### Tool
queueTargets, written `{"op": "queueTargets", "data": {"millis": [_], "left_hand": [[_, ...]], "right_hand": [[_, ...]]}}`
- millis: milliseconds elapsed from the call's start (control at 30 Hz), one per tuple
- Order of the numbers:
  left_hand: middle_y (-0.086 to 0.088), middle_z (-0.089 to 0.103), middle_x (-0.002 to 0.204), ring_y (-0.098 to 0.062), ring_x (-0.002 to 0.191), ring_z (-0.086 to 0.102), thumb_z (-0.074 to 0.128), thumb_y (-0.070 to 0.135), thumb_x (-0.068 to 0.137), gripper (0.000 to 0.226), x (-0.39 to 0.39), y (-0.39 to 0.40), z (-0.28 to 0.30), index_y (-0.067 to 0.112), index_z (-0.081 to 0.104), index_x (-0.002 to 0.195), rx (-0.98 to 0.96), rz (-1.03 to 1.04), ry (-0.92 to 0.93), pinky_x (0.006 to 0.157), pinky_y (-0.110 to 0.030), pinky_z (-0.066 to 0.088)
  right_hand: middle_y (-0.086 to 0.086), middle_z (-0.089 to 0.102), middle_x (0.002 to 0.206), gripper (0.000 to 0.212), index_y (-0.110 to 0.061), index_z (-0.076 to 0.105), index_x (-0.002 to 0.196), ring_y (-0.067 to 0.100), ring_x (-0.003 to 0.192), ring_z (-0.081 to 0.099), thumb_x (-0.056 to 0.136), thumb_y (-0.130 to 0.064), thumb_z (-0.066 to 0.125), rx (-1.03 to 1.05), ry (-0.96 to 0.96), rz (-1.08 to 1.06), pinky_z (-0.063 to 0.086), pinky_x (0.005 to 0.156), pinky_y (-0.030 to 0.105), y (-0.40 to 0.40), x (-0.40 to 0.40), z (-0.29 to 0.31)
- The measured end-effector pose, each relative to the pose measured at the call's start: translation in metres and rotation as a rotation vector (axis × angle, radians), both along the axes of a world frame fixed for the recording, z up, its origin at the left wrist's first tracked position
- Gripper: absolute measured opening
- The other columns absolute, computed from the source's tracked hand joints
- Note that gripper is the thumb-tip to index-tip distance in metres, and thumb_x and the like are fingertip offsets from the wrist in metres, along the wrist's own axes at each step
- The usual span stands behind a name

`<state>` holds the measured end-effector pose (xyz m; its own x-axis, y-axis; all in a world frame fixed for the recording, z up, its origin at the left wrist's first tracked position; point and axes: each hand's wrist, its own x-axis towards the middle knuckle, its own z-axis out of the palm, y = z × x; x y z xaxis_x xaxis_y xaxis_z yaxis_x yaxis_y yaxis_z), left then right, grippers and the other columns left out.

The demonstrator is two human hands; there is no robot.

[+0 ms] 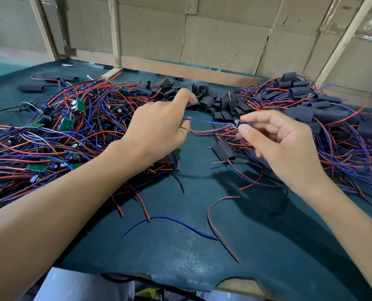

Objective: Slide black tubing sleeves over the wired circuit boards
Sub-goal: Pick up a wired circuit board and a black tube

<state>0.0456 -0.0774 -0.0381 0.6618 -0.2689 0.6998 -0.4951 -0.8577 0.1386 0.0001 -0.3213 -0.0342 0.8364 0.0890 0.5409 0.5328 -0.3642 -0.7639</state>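
My left hand grips the ends of a blue and a red wire that stretch across to my right hand. My right hand pinches a small circuit board between thumb and forefinger, most of it hidden by the fingers. Left of my hands lies a tangle of bare green circuit boards with red and blue wires. Loose black tubing sleeves are heaped behind my hands. One sleeved board lies just under my right hand.
A pile of sleeved boards with wires fills the right side of the dark green mat. Loose wires lie in front. A wooden frame and cardboard wall close off the back. The mat's torn front edge is near me.
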Motion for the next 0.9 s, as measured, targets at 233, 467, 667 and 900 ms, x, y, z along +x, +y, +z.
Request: {"op": "queueTargets", "data": {"millis": [233,467,667,900], "left_hand": [[0.010,0.036,0.056,-0.034,0.062,0.056,0.057,0.024,0.090,0.046,-0.014,-0.027,0.000,0.017,0.049,0.134,0.180,-0.036,-0.039,0.064,-0.030,0.021],[0.005,0.054,0.062,-0.034,0.060,0.059,0.061,0.018,0.082,0.052,-0.023,-0.034,0.001,0.016,0.050,0.132,0.189,-0.083,-0.008,0.052,-0.031,0.031],[0.011,0.035,0.056,-0.033,0.058,0.058,0.056,0.016,0.080,0.054,-0.024,-0.031,0.006,0.017,0.049,0.134,0.170,-0.071,0.025,0.049,-0.030,0.033],[0.001,0.065,0.077,-0.034,0.066,0.063,0.064,0.007,0.073,0.057,-0.032,-0.032,0.006,0.010,0.056,0.129,0.197,-0.305,-0.033,0.049,-0.041,0.050]], "right_hand": [[-0.005,0.073,0.080,0.014,-0.023,0.068,0.084,0.022,0.068,0.064,0.086,-0.019,0.081,-0.025,-0.055,-0.044,0.051,0.065,0.031,0.015,-0.004,-0.003],[-0.002,0.070,0.112,0.025,-0.018,0.075,0.113,0.019,0.107,0.067,0.092,-0.008,0.067,-0.266,-0.117,0.184,0.051,0.092,0.029,0.021,-0.009,-0.009],[-0.003,0.068,0.112,0.031,-0.015,0.074,0.117,0.007,0.092,0.063,0.089,-0.006,0.065,-0.270,-0.006,0.293,0.043,0.081,0.015,0.023,-0.016,-0.005],[-0.022,0.067,0.105,0.049,-0.024,0.071,0.115,-0.004,0.093,0.063,0.085,0.015,0.065,-0.152,0.185,0.362,0.042,0.084,0.009,0.029,-0.022,0.003]]}}
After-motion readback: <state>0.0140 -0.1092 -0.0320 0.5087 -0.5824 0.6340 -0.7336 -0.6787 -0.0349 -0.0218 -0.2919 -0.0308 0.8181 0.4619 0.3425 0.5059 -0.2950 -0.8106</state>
